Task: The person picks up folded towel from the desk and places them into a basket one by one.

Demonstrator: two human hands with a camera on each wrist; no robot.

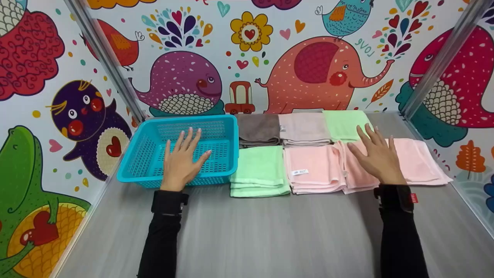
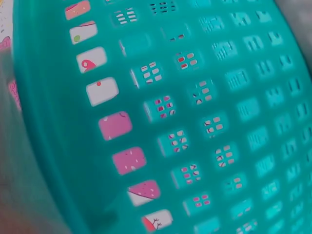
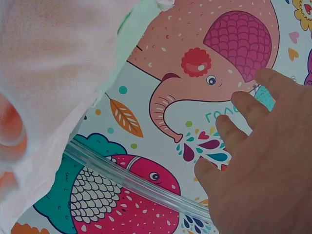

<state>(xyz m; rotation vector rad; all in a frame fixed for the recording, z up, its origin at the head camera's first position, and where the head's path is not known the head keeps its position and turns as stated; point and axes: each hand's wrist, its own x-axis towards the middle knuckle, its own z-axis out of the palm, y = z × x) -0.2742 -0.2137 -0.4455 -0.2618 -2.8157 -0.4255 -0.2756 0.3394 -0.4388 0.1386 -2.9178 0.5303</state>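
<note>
My left hand (image 1: 180, 168), fingers spread, hovers over the front part of a teal plastic basket (image 1: 133, 170). Perforated basket wall (image 2: 146, 112) fills most of the left wrist view. Above the pink folded towels my right hand (image 1: 376, 160) is spread with straight fingers and holds nothing; the same hand (image 3: 268, 151) shows in the right wrist view. Beside the basket, folded towels lie in two rows. The back row has a brown towel (image 1: 258, 129), a pale greyish-pink towel (image 1: 305, 129) and a green towel (image 1: 345, 123). In front are a green stack (image 1: 258, 168) and pink towels (image 1: 314, 164).
Everything stands on a grey table (image 1: 270, 235). Walls printed with cartoon animals, such as an elephant (image 1: 308, 85), enclose the table at the back and both sides. Metal corner strips (image 1: 108, 58) run where the walls meet.
</note>
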